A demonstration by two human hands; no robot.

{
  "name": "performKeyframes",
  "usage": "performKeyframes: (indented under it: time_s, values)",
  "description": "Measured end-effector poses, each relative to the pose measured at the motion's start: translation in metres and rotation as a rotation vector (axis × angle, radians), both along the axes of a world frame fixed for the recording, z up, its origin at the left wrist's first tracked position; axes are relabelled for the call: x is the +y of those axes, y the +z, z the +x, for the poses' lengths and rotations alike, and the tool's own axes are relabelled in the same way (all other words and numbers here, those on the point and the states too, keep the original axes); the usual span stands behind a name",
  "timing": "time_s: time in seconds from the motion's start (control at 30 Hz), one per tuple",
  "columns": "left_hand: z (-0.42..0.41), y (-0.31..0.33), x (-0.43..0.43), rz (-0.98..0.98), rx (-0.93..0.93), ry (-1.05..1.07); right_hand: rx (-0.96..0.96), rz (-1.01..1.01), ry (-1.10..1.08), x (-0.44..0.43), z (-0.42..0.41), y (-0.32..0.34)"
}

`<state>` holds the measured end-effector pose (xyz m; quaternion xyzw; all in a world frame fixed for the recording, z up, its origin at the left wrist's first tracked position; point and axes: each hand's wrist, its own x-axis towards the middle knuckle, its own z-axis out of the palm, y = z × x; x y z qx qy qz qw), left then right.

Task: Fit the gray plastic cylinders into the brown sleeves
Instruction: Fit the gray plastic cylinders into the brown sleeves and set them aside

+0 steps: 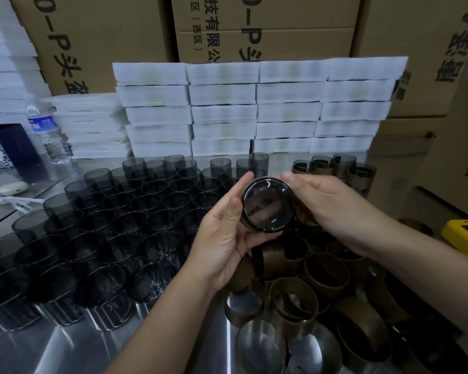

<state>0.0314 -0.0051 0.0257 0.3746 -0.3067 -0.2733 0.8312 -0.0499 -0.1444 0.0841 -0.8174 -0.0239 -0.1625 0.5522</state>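
Note:
My left hand (222,233) and my right hand (333,203) together hold one gray plastic cylinder (268,205) above the table, its round end facing me. Whether a brown sleeve is around it I cannot tell; my fingers hide its sides. Several bare gray cylinders (114,220) stand in rows on the left half of the steel table. A heap of loose brown sleeves (324,276) lies below and right of my hands. Several cylinders wearing brown sleeves (354,171) stand at the back right.
White foam trays (254,109) are stacked behind the cylinders, with cardboard boxes (254,25) behind them. A water bottle (46,130) stands at the left. A yellow device (465,233) sits at the right edge. The steel table (92,349) shows bare at the front left.

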Motion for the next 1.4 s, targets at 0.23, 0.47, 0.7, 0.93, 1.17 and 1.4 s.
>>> performKeyframes:
  time_s: [0.23,0.47,0.7,0.93,1.17,1.4]
  values:
    - [0.0,0.001,0.002,-0.017,-0.059,-0.019,0.169,0.187,0.156,-0.019,-0.004,0.009]
    - [0.001,0.004,-0.002,0.142,-0.045,0.356,0.046,0.14,0.155,-0.045,-0.004,0.037]
    - [0.008,-0.001,0.0,0.214,0.049,0.521,0.108,-0.307,-0.428,-0.128,0.026,0.038]
    - [0.002,0.002,0.001,0.25,-0.07,0.445,0.431,-0.821,-0.522,-0.185,0.044,-0.018]
    - [-0.003,0.002,0.0,0.315,-0.147,0.397,0.521,-0.858,-0.586,-0.202,0.059,-0.038]
    - [-0.004,0.004,0.001,0.315,-0.153,0.39,0.532,-0.791,-0.621,-0.202,0.068,-0.039]
